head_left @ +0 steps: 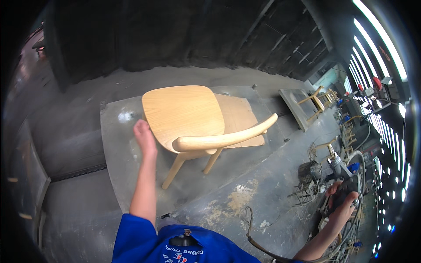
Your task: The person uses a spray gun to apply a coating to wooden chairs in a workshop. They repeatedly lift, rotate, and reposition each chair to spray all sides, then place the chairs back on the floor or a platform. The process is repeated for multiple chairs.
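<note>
Reaching forward with a bare arm, the person kept the left hand point(145, 136) at the left edge of a light wooden chair point(182, 111). The fingers of this hand were bent, but I cannot tell whether they pinched the edge of the seat or only stood just beside it. The right hand point(343, 211) was well apart from the chair, at the lower right, and it was closed around a spray gun point(337, 166) with a dark handle and a silvery upper body

The chair stood upright on a wide grey board point(117, 151), and its curved backrest point(228, 139) was on the side nearer to the person. Two of its legs could be seen below the backrest. A brown cardboard sheet point(237, 109) lay on the same board, partly hidden by the chair. To the right, another grey board point(290, 103) was near a second wooden chair point(319, 101). A dark wall point(153, 35) rose behind, and rows of bright lamps point(386, 41) shone at the right. The person wore a blue shirt point(215, 243), and the floor point(243, 193) had pale, worn patches
</note>
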`<state>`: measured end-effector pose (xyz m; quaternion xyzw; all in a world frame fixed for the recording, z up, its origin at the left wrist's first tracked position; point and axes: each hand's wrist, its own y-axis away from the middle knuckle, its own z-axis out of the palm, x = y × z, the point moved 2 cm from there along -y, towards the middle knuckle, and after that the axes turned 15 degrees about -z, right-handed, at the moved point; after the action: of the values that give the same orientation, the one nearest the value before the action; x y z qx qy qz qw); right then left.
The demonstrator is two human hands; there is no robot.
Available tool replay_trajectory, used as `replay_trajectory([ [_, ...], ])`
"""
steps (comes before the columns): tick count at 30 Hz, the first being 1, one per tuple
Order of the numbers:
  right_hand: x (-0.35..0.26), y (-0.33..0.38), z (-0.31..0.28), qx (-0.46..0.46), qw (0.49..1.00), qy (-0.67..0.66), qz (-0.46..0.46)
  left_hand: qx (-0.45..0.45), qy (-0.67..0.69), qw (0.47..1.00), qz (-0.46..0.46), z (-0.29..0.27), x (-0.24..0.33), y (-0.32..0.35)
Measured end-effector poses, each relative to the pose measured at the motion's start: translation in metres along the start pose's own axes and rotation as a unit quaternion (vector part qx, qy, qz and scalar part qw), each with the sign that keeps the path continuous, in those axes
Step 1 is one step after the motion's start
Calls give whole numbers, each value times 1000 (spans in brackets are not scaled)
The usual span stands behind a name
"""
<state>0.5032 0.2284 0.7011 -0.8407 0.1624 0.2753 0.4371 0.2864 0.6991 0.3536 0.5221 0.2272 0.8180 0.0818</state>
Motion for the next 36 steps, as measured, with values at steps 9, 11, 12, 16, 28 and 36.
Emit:
replay_trajectory([
  [9,-6,-32,13,79,995,62,-15,-282,-432,714,473,88,123,241],
  [11,-4,-33,4,78,996,42,-7,-302,-614,647,337,124,110,245],
  [12,-5,-27,-1,53,998,32,-24,-277,-619,641,360,125,104,248],
  [16,-13,13,-45,63,997,17,-35,-204,-596,629,457,95,74,273],
  [28,-19,119,-167,-91,973,-192,-90,-199,-629,562,499,10,-26,472],
  [36,-5,143,-218,-107,988,-96,-55,-330,-687,534,367,-18,-50,526],
])
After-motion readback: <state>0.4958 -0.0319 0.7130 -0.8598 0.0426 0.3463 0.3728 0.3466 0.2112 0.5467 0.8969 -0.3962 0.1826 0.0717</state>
